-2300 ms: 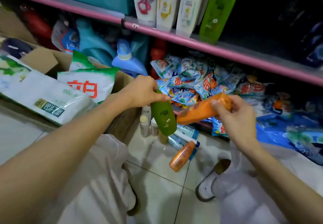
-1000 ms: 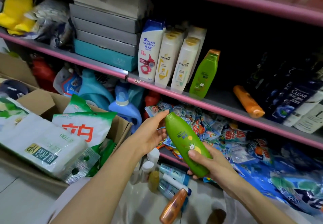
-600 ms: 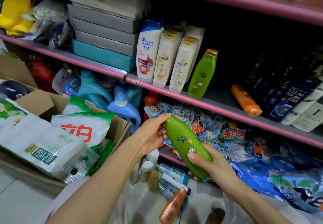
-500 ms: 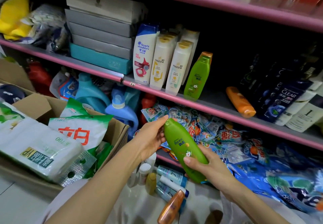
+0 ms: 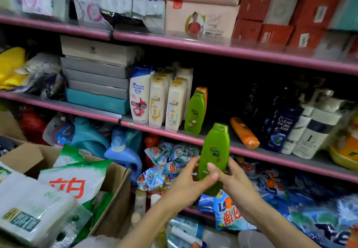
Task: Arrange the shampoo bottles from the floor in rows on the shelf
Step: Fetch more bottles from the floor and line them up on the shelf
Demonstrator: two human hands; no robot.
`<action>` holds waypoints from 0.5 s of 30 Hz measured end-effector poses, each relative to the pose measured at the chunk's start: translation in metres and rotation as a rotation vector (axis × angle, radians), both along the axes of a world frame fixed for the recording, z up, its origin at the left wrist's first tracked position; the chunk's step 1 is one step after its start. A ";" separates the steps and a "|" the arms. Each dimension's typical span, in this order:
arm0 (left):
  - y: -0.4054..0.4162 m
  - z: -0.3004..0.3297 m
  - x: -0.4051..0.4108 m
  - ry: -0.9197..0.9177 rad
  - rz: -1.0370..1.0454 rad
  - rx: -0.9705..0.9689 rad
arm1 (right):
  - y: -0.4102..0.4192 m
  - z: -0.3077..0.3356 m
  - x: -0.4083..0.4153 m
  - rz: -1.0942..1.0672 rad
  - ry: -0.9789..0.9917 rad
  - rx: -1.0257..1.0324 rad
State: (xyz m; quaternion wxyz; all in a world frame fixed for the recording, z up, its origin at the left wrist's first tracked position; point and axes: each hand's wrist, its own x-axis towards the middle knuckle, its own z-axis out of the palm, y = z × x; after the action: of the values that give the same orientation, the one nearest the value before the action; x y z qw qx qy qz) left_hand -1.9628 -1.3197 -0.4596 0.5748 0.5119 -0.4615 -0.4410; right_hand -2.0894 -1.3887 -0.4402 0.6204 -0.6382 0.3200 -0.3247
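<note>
Hard to see: I can't make out the back of the shelf (image 5: pixel 242 147), it's just black behind the dark bottles (image 5: pixel 279 123) near its right end, and only "CLEAR" reads on one.
Cut off: bottles on the floor (image 5: pixel 182 228) at the bottom edge are blurry and half hidden by my arms.
Green bottle (image 5: pixel 214 156): upright, cap up, in front of the shelf's front edge, not on it.
Left hand (image 5: pixel 188 184): fingers wrapped round the lower part of the green bottle.
Right hand (image 5: pixel 230 178): gripping that lower part from the other side.
On the shelf: white bottles (image 5: pixel 164 100) standing in rows, a second green one (image 5: pixel 194 113) beside them at the front edge, an orange bottle (image 5: pixel 244 132) lying on its side.
Cardboard box (image 5: pixel 114 195): lower left, holds white and green bags (image 5: pixel 77 180).
</note>
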 end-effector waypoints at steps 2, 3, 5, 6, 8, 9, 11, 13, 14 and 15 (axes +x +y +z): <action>-0.013 -0.002 0.002 -0.039 -0.064 -0.039 | -0.010 0.007 0.003 0.032 0.014 -0.050; -0.022 -0.003 0.004 -0.052 -0.084 -0.055 | -0.016 0.010 0.006 0.050 0.028 -0.072; -0.042 -0.004 0.013 -0.042 -0.082 -0.082 | -0.030 0.017 0.013 0.070 0.076 -0.128; -0.051 -0.004 0.017 -0.032 -0.066 -0.097 | -0.037 0.022 0.017 0.069 0.106 -0.165; -0.070 -0.002 0.023 -0.035 -0.011 -0.123 | -0.053 0.033 0.026 0.059 0.157 -0.240; -0.078 -0.002 0.026 -0.044 0.025 -0.133 | -0.061 0.037 0.030 0.057 0.177 -0.270; -0.090 -0.001 0.030 -0.086 0.088 -0.145 | -0.075 0.044 0.037 0.065 0.180 -0.310; -0.099 0.000 0.031 -0.190 0.139 -0.136 | -0.090 0.047 0.041 0.063 0.139 -0.318; -0.102 0.003 0.030 -0.255 0.168 -0.132 | -0.097 0.050 0.041 0.052 0.118 -0.308; -0.104 0.006 0.029 -0.313 0.204 -0.130 | -0.104 0.052 0.040 0.038 0.097 -0.290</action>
State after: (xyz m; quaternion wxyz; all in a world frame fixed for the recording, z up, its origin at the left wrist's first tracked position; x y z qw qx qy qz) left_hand -1.9340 -1.4232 -0.4540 0.5695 0.5802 -0.5185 -0.2648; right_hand -2.0491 -1.4928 -0.3884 0.5116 -0.7420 0.2873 -0.3243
